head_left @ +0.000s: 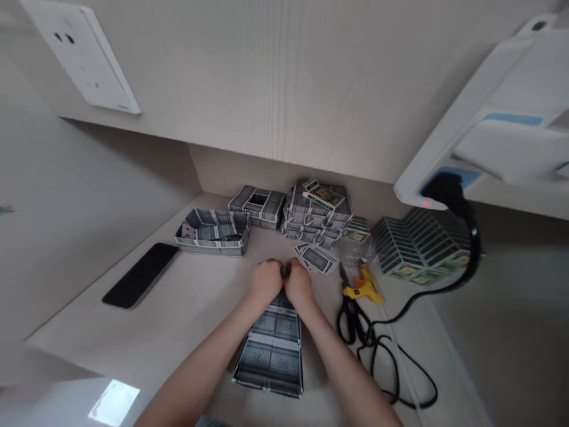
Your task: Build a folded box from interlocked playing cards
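My left hand (265, 279) and my right hand (299, 284) are closed with knuckles side by side, just above the table. A small dark thing (285, 270) shows between them, mostly hidden by the fingers; I cannot make out its kind. Under my wrists lies a long tray-like piece made of playing cards (271, 350), with grey-blue patterned backs and white edges. Its far end is hidden behind my hands. Just beyond my right hand, several loose playing cards (316, 259) lie fanned out, backs up.
An open card-built box (213, 242), a card box with a square hole (260, 207) and stacked card pieces (313, 213) stand behind. A phone (142, 276) lies left. Scissors (351, 323), a yellow glue gun (367, 287), a black cable (418, 296) and stacked card packs (418, 246) are right.
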`<state>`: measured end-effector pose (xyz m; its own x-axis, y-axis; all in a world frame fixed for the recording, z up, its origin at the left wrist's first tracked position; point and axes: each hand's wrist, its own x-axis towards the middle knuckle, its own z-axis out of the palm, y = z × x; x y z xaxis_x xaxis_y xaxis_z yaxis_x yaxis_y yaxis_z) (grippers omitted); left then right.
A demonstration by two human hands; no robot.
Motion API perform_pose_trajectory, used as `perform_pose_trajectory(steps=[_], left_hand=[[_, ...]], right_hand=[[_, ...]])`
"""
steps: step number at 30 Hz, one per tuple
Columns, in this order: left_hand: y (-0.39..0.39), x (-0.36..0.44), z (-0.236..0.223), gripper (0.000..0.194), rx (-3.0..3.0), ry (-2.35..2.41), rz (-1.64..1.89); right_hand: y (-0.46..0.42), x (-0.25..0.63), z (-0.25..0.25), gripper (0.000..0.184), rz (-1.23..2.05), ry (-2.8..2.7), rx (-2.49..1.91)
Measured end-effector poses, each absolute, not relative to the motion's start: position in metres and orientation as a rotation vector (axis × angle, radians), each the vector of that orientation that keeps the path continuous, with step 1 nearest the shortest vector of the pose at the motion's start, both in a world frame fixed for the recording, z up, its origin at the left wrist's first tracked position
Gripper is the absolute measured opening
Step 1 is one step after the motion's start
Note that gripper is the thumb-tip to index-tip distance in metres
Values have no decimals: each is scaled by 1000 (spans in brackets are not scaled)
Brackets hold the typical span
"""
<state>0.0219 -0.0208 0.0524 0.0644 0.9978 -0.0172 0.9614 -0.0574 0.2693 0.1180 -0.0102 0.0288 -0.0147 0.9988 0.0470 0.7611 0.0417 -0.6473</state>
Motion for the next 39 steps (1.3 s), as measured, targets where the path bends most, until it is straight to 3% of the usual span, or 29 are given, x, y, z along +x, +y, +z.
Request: perform_pose_trajectory(steps=[4, 7, 11, 15, 21, 29, 39], left_hand=[[-14, 7, 47, 25, 2093, 1859, 376], [-3, -16, 44, 25, 1867, 1521, 507], [4, -49, 47, 42, 1383, 1228, 713], [-3, -58, 47, 49, 1137, 1070, 898], [-12, -45, 36, 42, 1244, 1087, 765], [-10, -50, 33, 38, 1282, 1074, 762], [-19, -113, 70, 44, 1340, 1135, 656]], right_hand=[[-7, 126, 23, 27, 866, -1587, -1646], [-10, 144, 21, 47, 1144, -1307, -1511], [-27, 164, 24, 41, 1276, -949, -1287], [-48, 160, 28, 44, 1301, -843, -1173], [-58, 144, 30, 45, 1331, -1058, -1177], [-57, 150, 23, 38, 1424, -885, -1105], [-61, 179, 16, 28, 1215, -580, -1206]])
